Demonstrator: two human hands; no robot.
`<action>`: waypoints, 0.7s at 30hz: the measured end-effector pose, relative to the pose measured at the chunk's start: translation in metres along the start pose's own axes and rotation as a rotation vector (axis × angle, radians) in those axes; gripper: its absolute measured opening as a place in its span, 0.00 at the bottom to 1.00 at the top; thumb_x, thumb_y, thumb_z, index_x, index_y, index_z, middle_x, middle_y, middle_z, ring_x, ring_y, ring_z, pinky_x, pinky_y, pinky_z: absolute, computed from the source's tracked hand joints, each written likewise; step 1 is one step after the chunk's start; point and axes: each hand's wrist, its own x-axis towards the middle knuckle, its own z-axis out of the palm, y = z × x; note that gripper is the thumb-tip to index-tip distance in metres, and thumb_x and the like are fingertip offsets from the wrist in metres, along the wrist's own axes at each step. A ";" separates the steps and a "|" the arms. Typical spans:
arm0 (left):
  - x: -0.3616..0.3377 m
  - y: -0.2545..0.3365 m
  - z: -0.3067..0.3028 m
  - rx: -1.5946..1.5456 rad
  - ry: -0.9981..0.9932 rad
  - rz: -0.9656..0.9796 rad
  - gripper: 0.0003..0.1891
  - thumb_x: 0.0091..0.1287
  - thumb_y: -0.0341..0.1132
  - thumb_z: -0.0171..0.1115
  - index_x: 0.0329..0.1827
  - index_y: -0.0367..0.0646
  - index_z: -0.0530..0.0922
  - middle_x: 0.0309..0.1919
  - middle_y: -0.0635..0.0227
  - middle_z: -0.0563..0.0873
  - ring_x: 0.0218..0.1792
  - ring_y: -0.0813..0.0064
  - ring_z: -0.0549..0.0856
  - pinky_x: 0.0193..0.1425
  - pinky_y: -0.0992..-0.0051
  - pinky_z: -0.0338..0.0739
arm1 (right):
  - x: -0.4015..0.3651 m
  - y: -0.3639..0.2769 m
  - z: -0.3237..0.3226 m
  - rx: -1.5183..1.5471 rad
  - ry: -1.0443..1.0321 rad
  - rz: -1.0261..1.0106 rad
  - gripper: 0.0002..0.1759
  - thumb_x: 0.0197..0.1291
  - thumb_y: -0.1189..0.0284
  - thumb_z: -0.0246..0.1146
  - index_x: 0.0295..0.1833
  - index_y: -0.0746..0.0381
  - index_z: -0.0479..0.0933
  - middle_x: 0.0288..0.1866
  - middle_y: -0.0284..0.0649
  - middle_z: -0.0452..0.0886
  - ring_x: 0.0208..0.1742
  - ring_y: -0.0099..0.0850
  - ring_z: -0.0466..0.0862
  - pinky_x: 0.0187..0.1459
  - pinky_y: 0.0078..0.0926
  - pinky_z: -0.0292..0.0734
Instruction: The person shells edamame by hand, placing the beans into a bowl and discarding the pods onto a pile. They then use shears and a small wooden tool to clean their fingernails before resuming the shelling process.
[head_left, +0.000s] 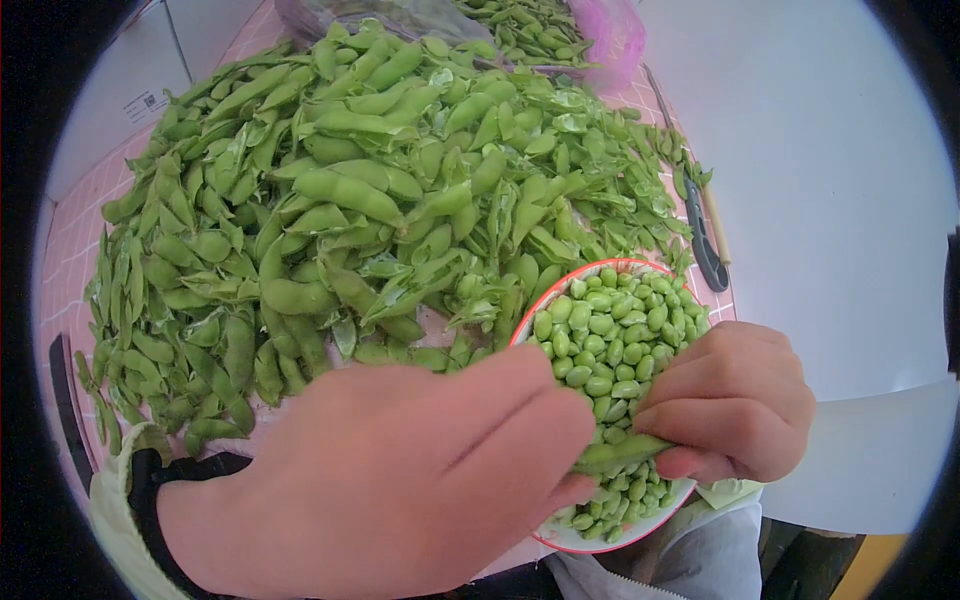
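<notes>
Over a white bowl with a red rim point(541, 300), both hands grip one green soybean pod point(622, 454). My left hand point(400, 470) is closed at the pod's left end, its fingertips mostly hidden behind the back of the hand. At the other end my right hand point(735, 405) pinches the pod between thumb and fingers. Shelled green beans point(605, 340) fill the bowl beneath. Just beyond the hands lies a large heap of soybean pods point(350, 195), some of them whole and some split open.
A pink checked cloth point(85, 265) shows under the heap. Dark-handled scissors point(705, 240) lie at its right edge beside a thin tan stick point(717, 222). Plastic bags, one pink point(612, 45), stand at the back with more pods. A white surface point(830, 200) is at right.
</notes>
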 end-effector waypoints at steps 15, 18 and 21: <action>0.002 0.001 -0.001 -0.011 0.085 0.063 0.14 0.52 0.33 0.73 0.41 0.39 0.82 0.30 0.63 0.83 0.25 0.66 0.83 0.25 0.72 0.77 | 0.000 -0.002 -0.002 -0.051 -0.059 0.018 0.14 0.49 0.64 0.70 0.32 0.64 0.80 0.25 0.35 0.78 0.19 0.26 0.76 0.17 0.21 0.64; 0.000 -0.001 -0.002 0.003 0.043 0.070 0.15 0.52 0.33 0.73 0.40 0.39 0.82 0.29 0.63 0.82 0.24 0.67 0.83 0.25 0.72 0.77 | 0.001 -0.003 -0.005 -0.063 -0.088 0.020 0.13 0.49 0.66 0.70 0.32 0.64 0.80 0.25 0.35 0.78 0.18 0.26 0.75 0.17 0.21 0.63; 0.000 -0.002 0.000 0.001 0.061 0.060 0.14 0.53 0.33 0.73 0.41 0.39 0.82 0.29 0.63 0.82 0.24 0.67 0.83 0.25 0.72 0.76 | 0.001 -0.003 -0.004 -0.066 -0.085 0.022 0.12 0.48 0.66 0.70 0.33 0.64 0.80 0.25 0.35 0.78 0.18 0.26 0.75 0.17 0.21 0.63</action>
